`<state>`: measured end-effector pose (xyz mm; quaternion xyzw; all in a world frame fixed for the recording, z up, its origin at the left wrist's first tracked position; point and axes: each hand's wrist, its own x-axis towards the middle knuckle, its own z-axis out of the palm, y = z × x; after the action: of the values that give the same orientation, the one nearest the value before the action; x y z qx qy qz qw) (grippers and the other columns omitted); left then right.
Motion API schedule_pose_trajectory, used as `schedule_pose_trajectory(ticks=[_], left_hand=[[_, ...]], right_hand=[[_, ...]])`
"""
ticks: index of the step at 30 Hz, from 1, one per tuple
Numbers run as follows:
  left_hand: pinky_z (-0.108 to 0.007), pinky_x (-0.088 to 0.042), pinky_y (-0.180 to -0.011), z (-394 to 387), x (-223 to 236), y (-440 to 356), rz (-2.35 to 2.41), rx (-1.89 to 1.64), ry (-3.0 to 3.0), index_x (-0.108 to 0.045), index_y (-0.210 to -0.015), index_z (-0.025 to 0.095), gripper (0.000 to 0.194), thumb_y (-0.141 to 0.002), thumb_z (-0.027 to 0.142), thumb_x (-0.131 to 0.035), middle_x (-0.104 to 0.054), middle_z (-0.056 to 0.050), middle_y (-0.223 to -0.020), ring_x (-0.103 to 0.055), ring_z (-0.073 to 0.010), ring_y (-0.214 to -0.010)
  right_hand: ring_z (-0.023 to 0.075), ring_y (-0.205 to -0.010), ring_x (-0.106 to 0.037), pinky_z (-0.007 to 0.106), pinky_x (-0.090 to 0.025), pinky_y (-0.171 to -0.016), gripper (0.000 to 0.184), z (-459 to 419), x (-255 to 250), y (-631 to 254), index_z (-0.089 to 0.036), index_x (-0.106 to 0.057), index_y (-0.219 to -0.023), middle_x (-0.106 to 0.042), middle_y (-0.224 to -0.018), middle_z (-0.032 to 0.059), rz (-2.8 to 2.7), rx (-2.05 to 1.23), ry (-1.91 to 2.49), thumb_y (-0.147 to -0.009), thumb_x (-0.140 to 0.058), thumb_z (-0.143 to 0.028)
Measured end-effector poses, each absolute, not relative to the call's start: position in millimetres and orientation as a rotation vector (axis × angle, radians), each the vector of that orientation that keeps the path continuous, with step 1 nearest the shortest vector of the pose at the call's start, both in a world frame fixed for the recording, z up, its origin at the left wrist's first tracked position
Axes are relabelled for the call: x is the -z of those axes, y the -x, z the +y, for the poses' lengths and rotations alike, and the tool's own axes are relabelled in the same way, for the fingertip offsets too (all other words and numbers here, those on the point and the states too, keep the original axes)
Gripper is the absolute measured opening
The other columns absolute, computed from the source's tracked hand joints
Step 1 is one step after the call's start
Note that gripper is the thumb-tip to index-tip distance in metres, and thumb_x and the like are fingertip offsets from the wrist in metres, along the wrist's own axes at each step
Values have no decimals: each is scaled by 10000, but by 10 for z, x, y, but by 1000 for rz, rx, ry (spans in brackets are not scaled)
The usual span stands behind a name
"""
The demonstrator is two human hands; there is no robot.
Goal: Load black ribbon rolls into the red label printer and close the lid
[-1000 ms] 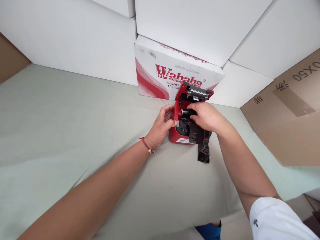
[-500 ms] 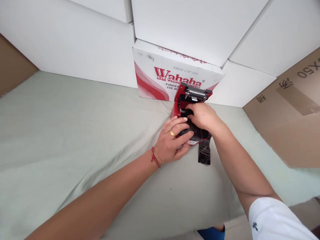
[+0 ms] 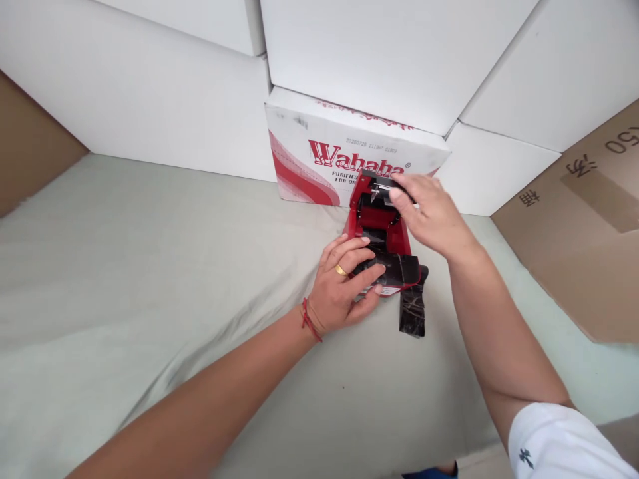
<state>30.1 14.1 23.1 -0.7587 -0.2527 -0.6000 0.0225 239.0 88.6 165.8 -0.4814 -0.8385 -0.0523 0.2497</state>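
A small red label printer (image 3: 402, 241) stands on the cloth with its lid (image 3: 358, 194) raised. Inside lies a roll of black film (image 3: 375, 237), partly hidden by my fingers. From it a creased black strip (image 3: 412, 311) runs over the front and hangs down at the right corner. My left hand (image 3: 344, 285), fingers spread, rests flat on the strip and the printer's front left part. My right hand (image 3: 432, 214) is closed around the right side of the lid's top edge, thumb on the inner side by the roller.
Right behind the printer stands a white and red Wahaha carton (image 3: 304, 166). White boxes (image 3: 174, 100) form a wall at the back. A brown carton (image 3: 574, 253) stands at the right, another brown carton (image 3: 34, 146) at the far left. A pale green cloth (image 3: 174, 266) covers the surface.
My left hand has gone from the printer's left side to lie over the black strip in front. My right hand has let go of the roll and moved up to the lid.
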Motion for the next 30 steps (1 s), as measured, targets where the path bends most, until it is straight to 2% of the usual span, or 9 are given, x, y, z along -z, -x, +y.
schedule_pose_trajectory(ticks=[3, 7, 11, 16, 18, 20, 22, 25, 30], left_hand=[[-562, -575, -1288, 155, -216, -296, -781, 1864, 2334, -769, -1260, 261, 248, -1022, 227, -709, -808, -84, -1239, -750, -293, -1393], [-599, -578, -1274, 155, -162, -265, -800, 1858, 2362, -772, -1324, 316, 350, -985, 232, -754, -798, -92, -1307, -711, -331, -1477], [-656, -467, -1371, 139, -116, -240, -890, 1818, 2469, -776, -1370, 394, 390, -994, 294, -760, -785, -69, -1431, -682, -354, -1553], [-588, -348, -1453, 134, -177, -211, -957, 1817, 2539, -652, -1583, 311, 481, -1113, 392, -592, -812, -105, -1484, -705, -326, -1560], [-562, -311, -1458, 135, -235, -191, -1014, 1811, 2551, -612, -1625, 290, 485, -1158, 376, -509, -821, -106, -1501, -711, -307, -1552], [-520, -353, -1403, 130, -299, -180, -1054, 1823, 2563, -600, -1623, 274, 468, -1176, 328, -474, -848, -100, -1461, -754, -281, -1479], [-485, -435, -1278, 120, -360, -186, -1107, 1846, 2565, -609, -1590, 259, 438, -1176, 292, -468, -878, -96, -1387, -804, -264, -1357], [-481, -475, -1122, 115, -429, -214, -1236, 1844, 2543, -656, -1480, 254, 361, -1146, 275, -522, -902, -84, -1276, -835, -266, -1206], [-490, -518, -1108, 191, -481, -189, -1291, 2053, 2656, -695, -1342, 285, 353, -1046, 154, -554, -903, -44, -1206, -830, -261, -1170]], right_hand=[[366, -1482, -680, 612, -497, -1313, 567, 754, -1605, -2412, -226, -727, -1568, -768, -1578, 176, -2299, 50, 1356, -1197, -464, -567], [313, -1389, -742, 530, -577, -1238, 448, 275, -1619, -2455, -252, -806, -1449, -817, -1486, 133, -2360, -116, 1320, -1209, -500, -473], [320, -1371, -753, 561, -639, -1175, 413, -36, -1425, -2504, -228, -814, -1453, -815, -1493, 156, -2392, -142, 1224, -1207, -538, -413], [320, -1314, -775, 553, -672, -1123, 379, -109, -1196, -2470, -200, -826, -1444, -830, -1442, 180, -2318, 2, 1208, -1200, -569, -335], [314, -1293, -783, 538, -677, -1111, 361, -114, -1166, -2449, -181, -831, -1428, -837, -1424, 184, -2298, 45, 1179, -1194, -584, -302], [311, -1278, -786, 524, -683, -1096, 349, -122, -1152, -2438, -153, -832, -1415, -842, -1413, 188, -2287, 84, 1154, -1189, -595, -274], [310, -1268, -787, 518, -690, -1080, 347, -131, -1146, -2436, -133, -831, -1405, -845, -1409, 189, -2290, 108, 1145, -1190, -591, -263], [308, -1274, -791, 526, -698, -1062, 351, -134, -1148, -2442, -170, -835, -1403, -851, -1404, 171, -2294, 67, 1164, -1199, -574, -285], [282, -1228, -809, 521, -693, -1059, 311, -126, -1154, -2440, -265, -858, -1350, -877, -1323, 115, -2171, -122, 1198, -1187, -596, -302]])
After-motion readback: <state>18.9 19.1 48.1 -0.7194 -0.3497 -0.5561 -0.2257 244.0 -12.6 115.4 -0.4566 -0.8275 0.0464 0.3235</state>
